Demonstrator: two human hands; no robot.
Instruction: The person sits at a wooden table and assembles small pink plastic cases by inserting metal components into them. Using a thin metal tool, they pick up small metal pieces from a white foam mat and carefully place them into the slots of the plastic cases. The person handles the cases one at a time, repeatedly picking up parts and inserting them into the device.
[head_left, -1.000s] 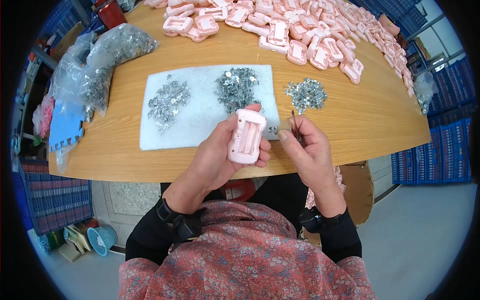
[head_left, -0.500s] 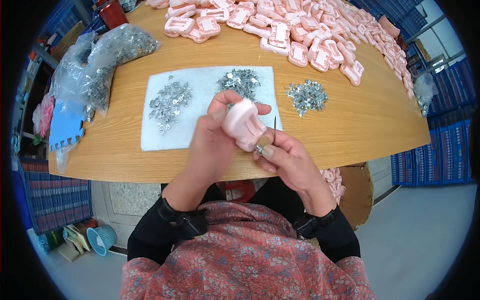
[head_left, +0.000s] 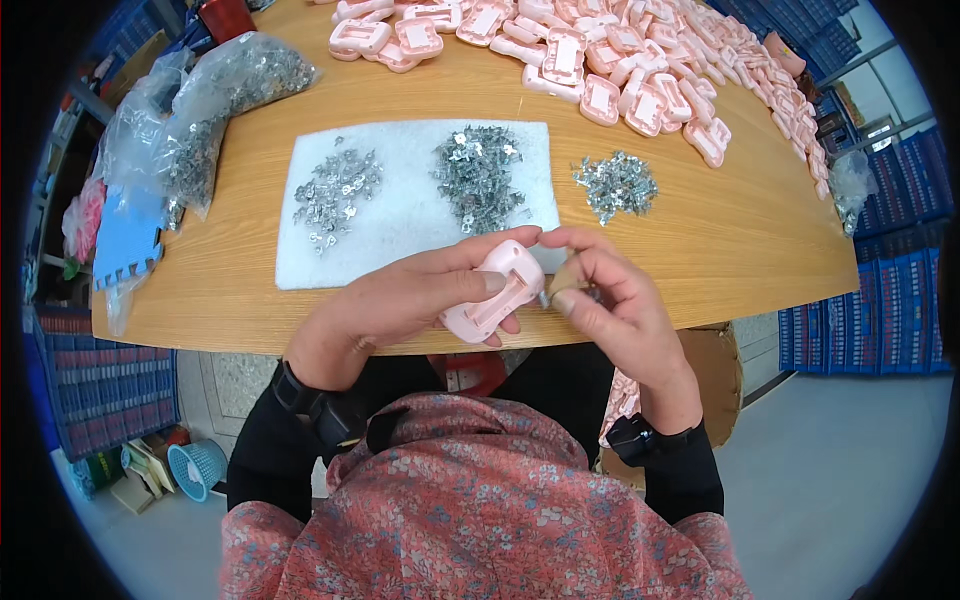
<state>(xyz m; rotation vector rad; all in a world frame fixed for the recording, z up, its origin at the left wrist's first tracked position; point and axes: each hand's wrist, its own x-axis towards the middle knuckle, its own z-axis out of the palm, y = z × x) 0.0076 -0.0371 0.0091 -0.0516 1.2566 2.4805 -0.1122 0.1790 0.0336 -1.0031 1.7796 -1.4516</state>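
Your left hand is wrapped around a pale pink plastic housing, thumb pressed on its face beside the long recessed slot and fingers behind it. You have the housing tilted, its upper end leaning to the right, in front of the near edge of the white foam mat.

Your right hand is just beside it, thumb and fingers drawn together in a pinch on a small metal piece that points toward the housing; blur hides its exact shape, and you cannot tell whether it touches the plastic. Your right index finger stretches toward your left fingertips.

On the mat beyond your hands lie a loose heap of metal clips at the left and a denser, darker pile at the right. A third cluster sits on the wooden table, right of the mat. Many more pink housings are heaped along the far side, and clear bags of metal parts rest at the far left.
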